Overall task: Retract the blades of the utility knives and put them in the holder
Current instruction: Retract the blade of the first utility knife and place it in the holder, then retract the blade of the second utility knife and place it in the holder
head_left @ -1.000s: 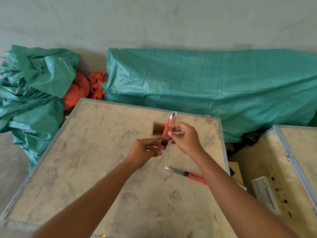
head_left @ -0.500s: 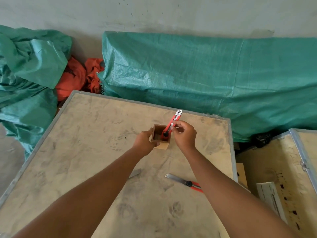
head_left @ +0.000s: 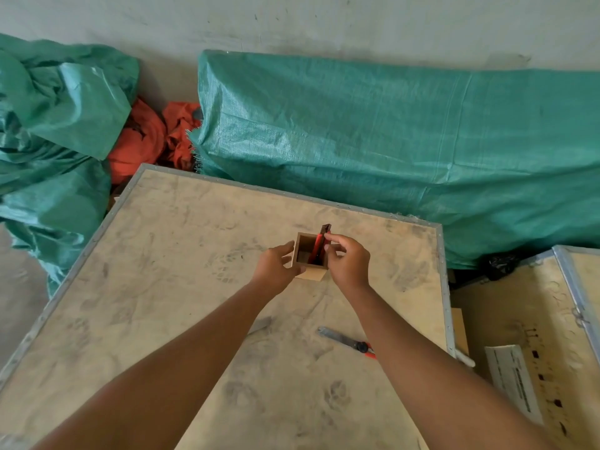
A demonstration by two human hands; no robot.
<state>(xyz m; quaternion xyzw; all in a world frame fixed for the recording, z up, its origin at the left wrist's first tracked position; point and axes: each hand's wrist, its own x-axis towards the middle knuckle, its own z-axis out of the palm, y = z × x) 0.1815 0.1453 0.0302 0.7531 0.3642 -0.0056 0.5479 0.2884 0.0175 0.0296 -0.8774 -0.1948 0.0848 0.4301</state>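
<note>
Red utility knife (head_left: 319, 246) stands tilted inside the square wooden holder (head_left: 302, 251); another knife (head_left: 345, 341) lies blade-out on the crate.

We see a matt, scuffed plywood crate top (head_left: 162, 303) edged in dull metal strip. The small holder (head_left: 303, 251) looks like smooth matt wood. The near knife (head_left: 345, 341) shows a bare metal blade and glossy red plastic. Far behind, the woven green tarpaulin (head_left: 389, 141) has a slight sheen.

Green tarps (head_left: 406, 138) and orange cloth (head_left: 143, 138) lie against the wall behind a dusty crate top (head_left: 156, 287).
</note>
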